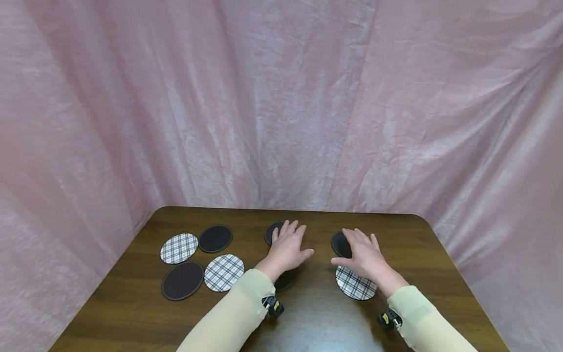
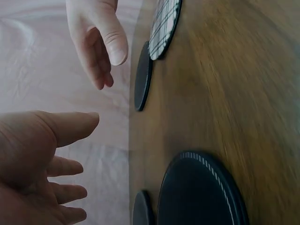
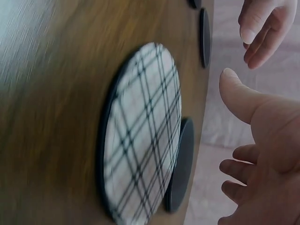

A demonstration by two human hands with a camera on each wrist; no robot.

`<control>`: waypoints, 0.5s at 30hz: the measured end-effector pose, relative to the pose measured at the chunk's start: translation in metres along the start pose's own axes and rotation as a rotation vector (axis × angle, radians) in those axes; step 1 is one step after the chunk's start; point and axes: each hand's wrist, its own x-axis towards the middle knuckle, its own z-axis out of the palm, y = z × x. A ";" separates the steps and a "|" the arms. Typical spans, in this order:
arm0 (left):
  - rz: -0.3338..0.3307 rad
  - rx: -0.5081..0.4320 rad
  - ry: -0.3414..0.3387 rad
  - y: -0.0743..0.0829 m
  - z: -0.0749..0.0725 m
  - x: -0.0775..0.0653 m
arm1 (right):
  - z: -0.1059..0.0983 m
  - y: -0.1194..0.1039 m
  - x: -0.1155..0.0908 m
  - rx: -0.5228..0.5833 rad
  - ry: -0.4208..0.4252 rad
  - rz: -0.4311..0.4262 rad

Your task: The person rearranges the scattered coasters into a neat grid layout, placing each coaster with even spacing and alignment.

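Observation:
Fingers spread, my left hand hovers over the table with nothing in it. Beyond its fingertips lies a round black coaster, partly hidden by the hand. A second black coaster shows below the wrist, mostly covered by the arm. To the right, my right hand is also empty, its thumb held apart from its fingers. Under it a plaid coaster with a dark edge lies close against a black coaster. In the left wrist view, light stitching runs along the rim of the near black coaster.
At the table's left lie two plaid coasters, one farther back and one nearer. Two black coasters, one at the back and one in front, sit beside them. A pink curtain hangs behind the wooden table.

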 end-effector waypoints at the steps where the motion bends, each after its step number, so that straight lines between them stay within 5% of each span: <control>1: 0.005 -0.002 0.002 -0.003 -0.001 -0.002 | 0.002 -0.004 0.000 -0.004 -0.006 -0.002; 15: 0.038 -0.033 0.074 -0.042 -0.022 -0.038 | 0.024 -0.041 0.001 0.035 -0.044 -0.067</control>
